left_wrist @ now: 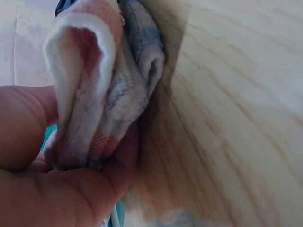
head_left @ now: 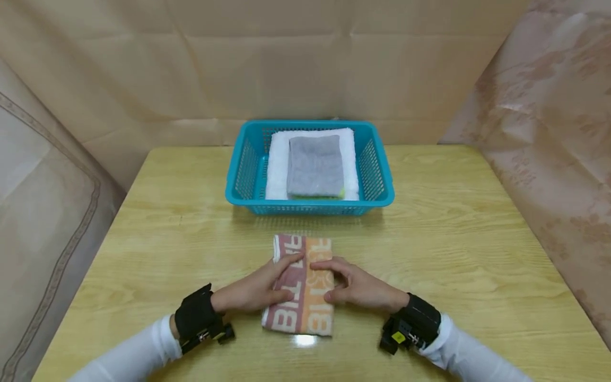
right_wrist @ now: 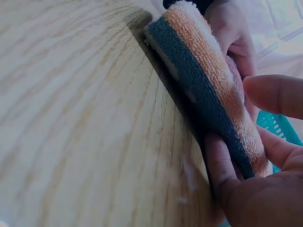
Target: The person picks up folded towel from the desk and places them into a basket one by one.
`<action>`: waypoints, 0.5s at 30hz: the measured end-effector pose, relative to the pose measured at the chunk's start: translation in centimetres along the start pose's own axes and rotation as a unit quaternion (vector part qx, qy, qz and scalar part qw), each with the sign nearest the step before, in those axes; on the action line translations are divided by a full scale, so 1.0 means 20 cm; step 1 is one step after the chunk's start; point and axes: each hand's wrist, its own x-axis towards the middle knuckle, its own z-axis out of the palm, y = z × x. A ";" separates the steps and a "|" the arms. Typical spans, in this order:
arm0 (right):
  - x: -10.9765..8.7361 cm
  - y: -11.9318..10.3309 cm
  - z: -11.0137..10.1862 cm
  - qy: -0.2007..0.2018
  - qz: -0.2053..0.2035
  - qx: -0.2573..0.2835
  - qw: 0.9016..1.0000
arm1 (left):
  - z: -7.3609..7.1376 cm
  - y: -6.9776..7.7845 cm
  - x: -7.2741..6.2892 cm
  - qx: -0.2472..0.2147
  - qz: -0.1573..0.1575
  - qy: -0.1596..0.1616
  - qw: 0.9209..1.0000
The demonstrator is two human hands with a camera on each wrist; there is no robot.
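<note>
A folded towel (head_left: 296, 313) with mauve and orange stripes and pale lettering lies near the front middle of the table. My left hand (head_left: 253, 291) grips its left side, thumb on top and fingers tucked beneath the layers, as the left wrist view shows. On the opposite side my right hand (head_left: 363, 286) holds the towel's folded edge, one finger (right_wrist: 218, 158) under it and others over the top. In the right wrist view that edge of the towel (right_wrist: 208, 75) shows orange and dark blue bands, tilted up off the table.
Behind the towel stands a turquoise plastic basket (head_left: 310, 208) at the table's back edge. Inside it lie a folded white towel (head_left: 277, 170) and, on top, a grey cloth (head_left: 315, 164). Draped fabric (head_left: 305, 63) hangs around the wooden table (head_left: 453, 223).
</note>
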 end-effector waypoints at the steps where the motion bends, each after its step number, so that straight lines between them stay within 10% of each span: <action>1: 0.00 0.00 0.00 0.001 0.002 0.002 1.000 | 0.00 0.00 0.00 -0.001 -0.001 0.000 1.000; 15: 0.01 -0.01 0.03 0.022 -0.055 -0.072 0.996 | -0.01 0.03 0.03 -0.003 0.002 -0.002 1.000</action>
